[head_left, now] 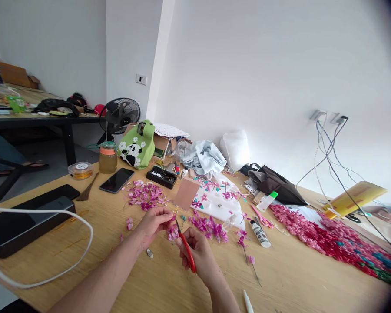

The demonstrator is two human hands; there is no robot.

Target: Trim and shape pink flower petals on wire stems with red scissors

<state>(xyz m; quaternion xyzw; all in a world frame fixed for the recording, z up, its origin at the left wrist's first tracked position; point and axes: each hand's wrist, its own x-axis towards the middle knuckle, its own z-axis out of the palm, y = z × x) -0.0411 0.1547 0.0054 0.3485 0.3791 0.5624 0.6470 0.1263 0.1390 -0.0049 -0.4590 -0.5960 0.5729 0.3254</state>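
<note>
Wooden table (296, 278) — red-handled scissors (186, 247), pink flower (173, 234)

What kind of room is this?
Probably a craft workroom: pink paper flowers are piled on the wooden table, the right hand holds red scissors, and a glue tube lies nearby.

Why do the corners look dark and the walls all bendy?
Head view: the wide lens bows the wall corner and darkens the right corners; soft daylight, hardly any shadows on the table; the right hand with red scissors is fairly sharp, the edges blur.
</note>
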